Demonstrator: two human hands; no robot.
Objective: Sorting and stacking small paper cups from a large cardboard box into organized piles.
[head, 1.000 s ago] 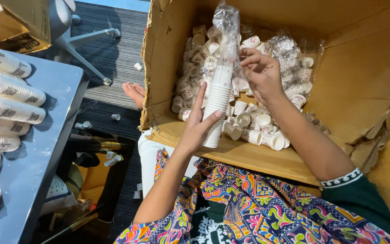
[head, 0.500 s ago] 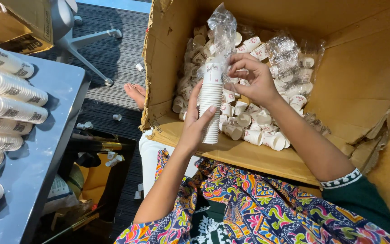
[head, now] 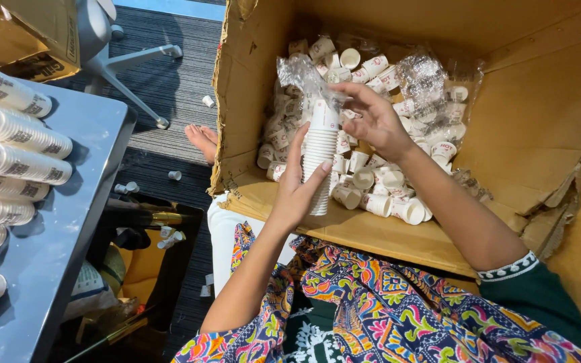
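Note:
My left hand [head: 298, 189] grips a tall stack of small white paper cups [head: 320, 151] inside a clear plastic sleeve, held upright over the open cardboard box [head: 506, 128]. My right hand [head: 373, 121] is at the top of the stack, its fingers pinching the crinkled plastic sleeve end [head: 302, 72] and the top cup. Many loose white cups [head: 384, 191] lie in the box under and around both hands, some in torn plastic.
A grey table [head: 68, 228] at the left holds several wrapped cup sleeves [head: 15, 161] lying side by side. An office chair base [head: 126, 67] stands on the dark carpet, with a bare foot [head: 203, 140] and a few stray cups [head: 126, 188] on the floor.
The cup stack has sunk slightly and the plastic top has bent over to the left. My right hand has moved onto the stack's top from above the loose cups.

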